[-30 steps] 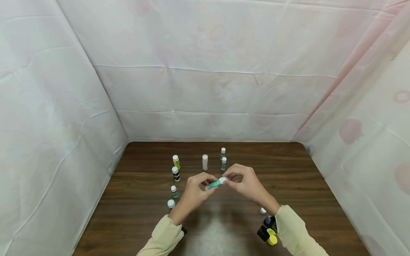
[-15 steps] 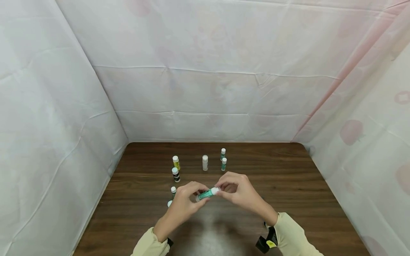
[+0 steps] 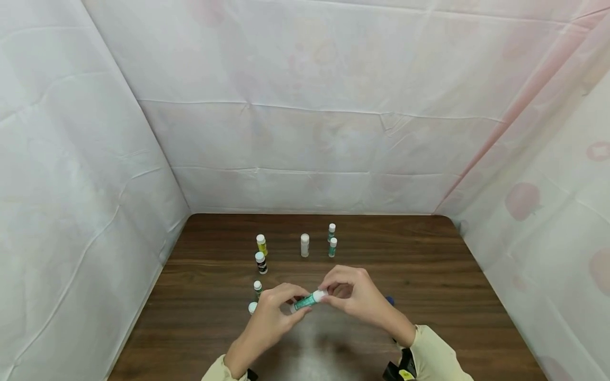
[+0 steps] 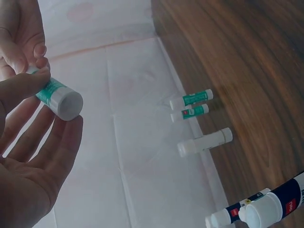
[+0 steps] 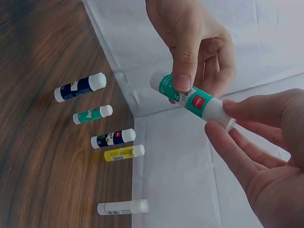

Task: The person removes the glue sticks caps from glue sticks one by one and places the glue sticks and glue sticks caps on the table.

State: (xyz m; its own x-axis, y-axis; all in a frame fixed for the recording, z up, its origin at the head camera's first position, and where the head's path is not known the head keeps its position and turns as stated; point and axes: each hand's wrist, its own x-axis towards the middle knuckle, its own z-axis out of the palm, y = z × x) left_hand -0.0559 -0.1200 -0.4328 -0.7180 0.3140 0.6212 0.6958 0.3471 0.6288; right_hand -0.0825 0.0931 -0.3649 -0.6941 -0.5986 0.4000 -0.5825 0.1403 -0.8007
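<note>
A green glue stick with white ends is held slantwise above the table, between both hands. My left hand grips its green barrel between thumb and fingers, as the right wrist view shows. My right hand pinches the white cap at the other end with thumb and fingertips. The cap sits against the barrel; I cannot tell whether it is turning. In the left wrist view the stick's round white base faces the camera.
Glue sticks stand upright on the dark wooden table: a white one, two green ones and, at left, a yellow one above a black-labelled one and others. A blue rounded thing shows beside the right forearm.
Both hands have come down towards the person and a little left, carrying the glue stick. The grip looks the same. The standing glue sticks have stayed in place.
</note>
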